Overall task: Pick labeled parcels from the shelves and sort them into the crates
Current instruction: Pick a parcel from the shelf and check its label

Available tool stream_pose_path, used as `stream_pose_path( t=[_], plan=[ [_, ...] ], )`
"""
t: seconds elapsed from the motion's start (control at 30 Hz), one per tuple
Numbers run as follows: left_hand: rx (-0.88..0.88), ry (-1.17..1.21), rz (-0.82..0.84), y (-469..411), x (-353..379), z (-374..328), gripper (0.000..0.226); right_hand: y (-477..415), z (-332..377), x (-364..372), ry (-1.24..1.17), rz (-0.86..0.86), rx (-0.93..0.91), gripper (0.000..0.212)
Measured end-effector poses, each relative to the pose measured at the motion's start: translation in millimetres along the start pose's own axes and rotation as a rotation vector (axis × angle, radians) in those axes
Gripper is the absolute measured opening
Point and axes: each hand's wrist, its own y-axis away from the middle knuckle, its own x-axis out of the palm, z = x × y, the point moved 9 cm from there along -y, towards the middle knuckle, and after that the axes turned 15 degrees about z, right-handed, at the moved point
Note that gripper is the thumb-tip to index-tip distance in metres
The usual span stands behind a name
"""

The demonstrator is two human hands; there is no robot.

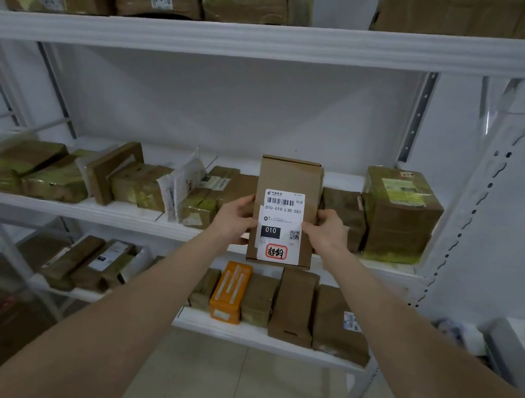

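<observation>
A brown parcel (290, 177) is held upright in front of the middle shelf (112, 213). The left hand (237, 220) and right hand (327, 230) clasp its side edges, thumbs on the front and the fingers behind hidden. Its label (282, 204) reads 010, but the small print is too fine to make out.

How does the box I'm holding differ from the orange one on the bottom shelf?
The held box is brown with a large white 010 label; the orange box has small pale strips. The held box is gripped by the left hand and right hand; the orange box rests on the shelf. Both are rectangular.
</observation>
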Motion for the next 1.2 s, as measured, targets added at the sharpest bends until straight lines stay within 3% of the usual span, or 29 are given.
stream_pose_path(
  t=[0.17,0.57,0.83,1.2],
  plan=[
    [-0.020,-0.008,-0.084,22,-23,27,0.067,4,-2,43,0.008,0.100,-0.023,0.059],
    [-0.116,0.048,-0.228,67,-138,111,0.066,-7,12,196,0.019,0.250,-0.016,0.060],
    [-0.189,0.106,-0.375,102,-309,184,0.057,-32,63,380,0.054,0.375,-0.032,0.051],
    [-0.286,0.141,-0.672,205,-542,290,0.057,-39,139,668,0.176,0.662,-0.099,0.059]
  ],
)
